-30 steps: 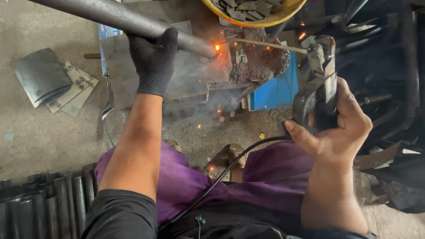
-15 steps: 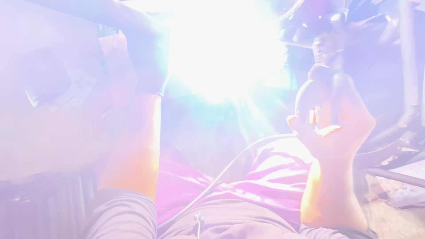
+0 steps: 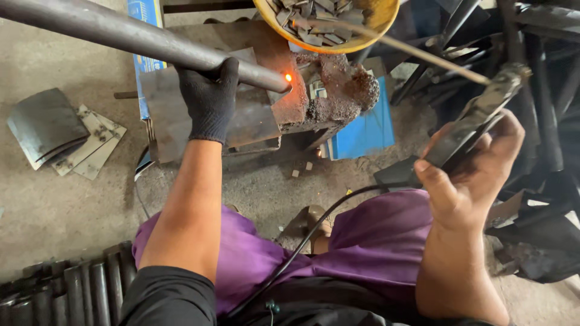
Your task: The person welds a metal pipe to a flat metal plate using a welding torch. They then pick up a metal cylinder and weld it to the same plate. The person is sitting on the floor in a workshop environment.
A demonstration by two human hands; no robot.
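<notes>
Flash gone, rod (image 3: 393,43) lifted; grey pipe (image 3: 139,37) tip glowing orange

Left hand (image 3: 209,102) wrapped around pipe (image 3: 139,37), pipe end touching steel block (image 3: 290,90) just right of that hand, with stacked plates (image 3: 60,136) well to its left on floor (image 3: 54,205). Right hand (image 3: 468,172) gripping electrode holder (image 3: 477,118), rod (image 3: 417,53) reaching up-left over bowl (image 3: 362,39) beyond block. Cable (image 3: 320,220) trailing down-left from right hand across lap.
</notes>
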